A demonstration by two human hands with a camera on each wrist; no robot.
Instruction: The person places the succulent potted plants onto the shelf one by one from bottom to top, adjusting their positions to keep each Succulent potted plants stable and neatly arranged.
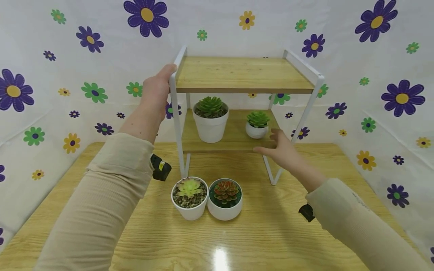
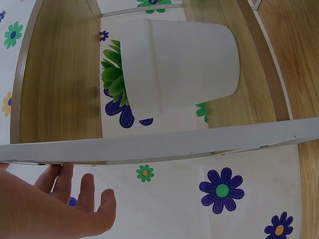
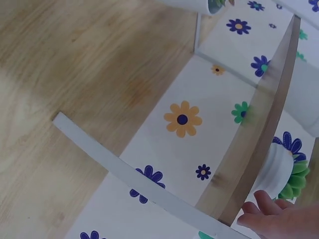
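Observation:
A two-tier plant shelf (image 1: 237, 77) with wooden boards and a white metal frame stands on the table. My left hand (image 1: 156, 90) holds its frame at the upper left front corner. In the left wrist view, the fingers (image 2: 85, 191) lie along the outside of the white frame. On the lower board sit a tall white pot (image 1: 211, 128) with a green succulent and a small round white pot (image 1: 256, 131) with another. My right hand (image 1: 283, 150) is just right of the small pot, thumb and fingers spread apart at the board's front edge.
Two white pots stand side by side in front of the shelf: one with a pale green succulent (image 1: 189, 188), one with a reddish succulent (image 1: 226, 192). The wooden table (image 1: 162, 241) extends around them. A flower-patterned cloth (image 1: 217, 22) hangs behind and at both sides.

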